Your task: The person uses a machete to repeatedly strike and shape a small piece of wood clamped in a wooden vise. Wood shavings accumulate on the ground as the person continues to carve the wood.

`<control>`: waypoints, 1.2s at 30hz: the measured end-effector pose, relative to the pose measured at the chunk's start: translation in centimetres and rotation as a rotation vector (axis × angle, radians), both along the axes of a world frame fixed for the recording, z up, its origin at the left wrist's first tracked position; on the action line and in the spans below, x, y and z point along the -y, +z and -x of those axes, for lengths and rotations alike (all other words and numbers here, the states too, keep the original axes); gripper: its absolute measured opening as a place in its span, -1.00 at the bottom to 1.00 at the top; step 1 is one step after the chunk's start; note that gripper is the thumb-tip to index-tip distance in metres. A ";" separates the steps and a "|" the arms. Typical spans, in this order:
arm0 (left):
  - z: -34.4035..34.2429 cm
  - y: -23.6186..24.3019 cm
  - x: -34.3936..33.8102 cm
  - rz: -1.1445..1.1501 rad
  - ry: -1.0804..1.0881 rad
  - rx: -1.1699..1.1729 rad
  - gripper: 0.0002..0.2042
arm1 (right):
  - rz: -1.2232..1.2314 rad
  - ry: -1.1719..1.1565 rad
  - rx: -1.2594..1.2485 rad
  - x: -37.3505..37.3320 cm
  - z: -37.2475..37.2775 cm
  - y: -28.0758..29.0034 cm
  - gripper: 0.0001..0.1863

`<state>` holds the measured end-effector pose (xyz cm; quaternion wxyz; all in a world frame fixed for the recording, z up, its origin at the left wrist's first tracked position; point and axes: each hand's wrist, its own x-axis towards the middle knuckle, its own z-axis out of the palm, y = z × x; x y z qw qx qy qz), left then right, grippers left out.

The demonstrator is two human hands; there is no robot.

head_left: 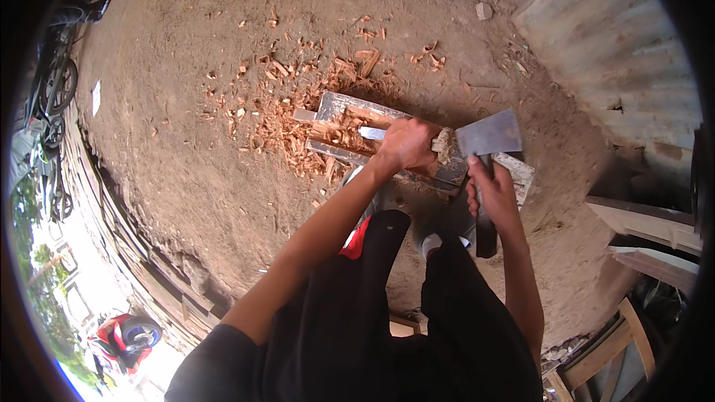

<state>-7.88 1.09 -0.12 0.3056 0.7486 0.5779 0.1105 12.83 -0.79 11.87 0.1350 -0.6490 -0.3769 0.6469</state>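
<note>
Here, left hand [407, 143] clenched round chisel [373, 133] over gouged timber [453, 170]; right hand [494, 192] wrapped round hatchet [489, 132]; woodchips [292, 145] left.

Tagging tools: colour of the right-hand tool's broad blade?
The broad blade is grey, seen best in the head view.

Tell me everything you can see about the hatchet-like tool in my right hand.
The hatchet-like tool has a broad, flat grey blade, metal by its look, which widens toward the picture's right. Its dark handle runs from the blade down toward your legs, and your right hand is wrapped around its upper part. The blade's narrower left side is right by the frayed butt of the chisel in your left hand; whether they touch isn't clear.
</note>
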 end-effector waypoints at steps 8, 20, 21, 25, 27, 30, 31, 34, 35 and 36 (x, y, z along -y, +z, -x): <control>-0.4 0.0 -0.5 0.131 -0.076 -0.062 -0.66 | -0.008 0.164 0.001 1.2 0.6 -0.2 -0.57; 0.5 1.7 0.3 0.177 -0.113 -0.058 -0.63 | 0.187 -0.003 -0.079 0.7 0.2 1.3 -0.56; 0.6 2.0 0.3 0.179 -0.112 -0.047 -0.64 | 0.163 -0.036 -0.067 1.0 -0.1 1.3 -0.56; 0.9 1.6 0.3 0.123 -0.095 0.014 -0.69 | 0.150 -0.158 -0.091 0.9 -0.5 1.9 -0.59; 0.7 2.4 0.1 0.133 -0.099 0.116 -0.71 | 0.162 -0.212 -0.095 1.0 -0.9 2.2 -0.60; -0.2 2.8 0.1 0.115 -0.131 0.238 -0.72 | 0.145 -0.222 -0.074 1.6 -1.5 2.4 -0.62; -0.6 2.8 0.1 0.104 -0.146 0.274 -0.71 | 0.140 -0.205 -0.068 1.6 -1.8 2.6 -0.62; -1.5 2.6 0.1 0.165 -0.139 0.341 -0.74 | 0.135 -0.187 -0.030 1.9 -2.4 3.2 -0.61; -1.6 2.6 0.2 0.187 -0.150 0.328 -0.75 | 0.137 -0.186 -0.016 2.0 -2.6 3.4 -0.61; -1.7 2.6 0.2 0.182 -0.149 0.326 -0.75 | 0.133 -0.195 -0.010 1.9 -2.8 3.7 -0.61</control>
